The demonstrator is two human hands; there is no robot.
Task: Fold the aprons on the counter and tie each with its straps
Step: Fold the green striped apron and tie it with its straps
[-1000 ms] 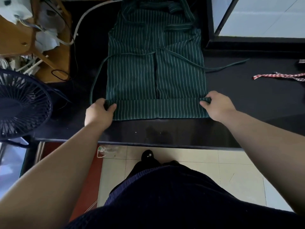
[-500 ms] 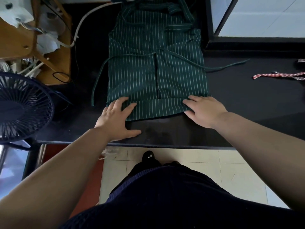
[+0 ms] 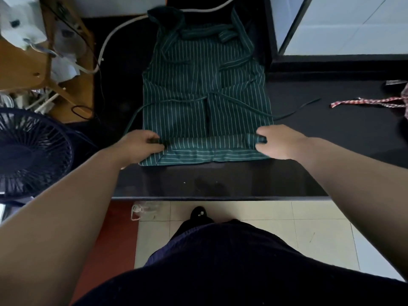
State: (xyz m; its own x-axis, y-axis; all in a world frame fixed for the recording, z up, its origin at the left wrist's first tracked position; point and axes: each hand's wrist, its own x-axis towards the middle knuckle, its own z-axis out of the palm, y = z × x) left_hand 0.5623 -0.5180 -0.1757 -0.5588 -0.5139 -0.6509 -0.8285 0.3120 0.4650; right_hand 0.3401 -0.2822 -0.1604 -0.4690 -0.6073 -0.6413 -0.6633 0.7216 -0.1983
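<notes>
A green striped apron (image 3: 198, 85) lies flat on the black desk (image 3: 220, 182), with its length going away from the person and its bib part at the far end. The near end of the apron is turned up into a narrow folded band (image 3: 209, 143), which lies across the whole width, a little back from the front edge of the desk.

The left hand (image 3: 139, 147) grips the left end of this band; its fingers (image 3: 152, 136) are curled over the cloth and the thumb is under it. The right hand (image 3: 280, 142) holds the right end in the same way, with curled fingers pinching the fold.

A thin green waist strap (image 3: 293, 112) crosses the middle of the apron and trails out on the desk on both sides. Far on the right lies a red checked strap (image 3: 362, 102), well apart from the apron. A dark fan (image 3: 31, 151) stands at the left, beside the desk.
</notes>
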